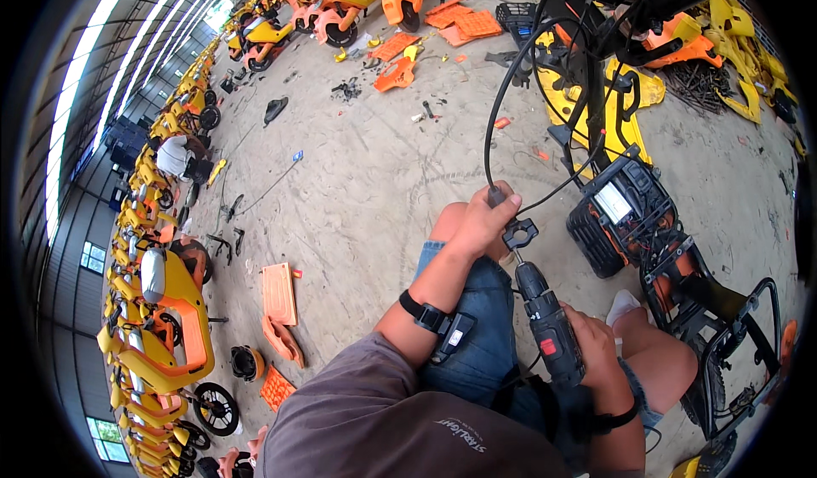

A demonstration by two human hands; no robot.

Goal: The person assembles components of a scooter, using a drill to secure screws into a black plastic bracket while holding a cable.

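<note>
Between the fingers of my left hand (494,221) is a black part with a ring-shaped clamp (520,234) at its end. A black cable (488,138) rises from that hand toward the dark steering column (587,95). My right hand (591,349) is closed round a black cordless drill (549,329), held over my lap. The drill's bit points up at the clamp, its tip close to it; whether they touch I cannot tell. Beside my knees on the right stands a stripped scooter frame (672,265), its black body and wiring exposed.
Yellow body panels (634,129) lie under the steering column. Orange panels (279,295) and a dark helmet-like object (247,363) rest on the concrete floor to the left. Rows of yellow scooters (174,333) line the left side. Another person (174,156) crouches among them.
</note>
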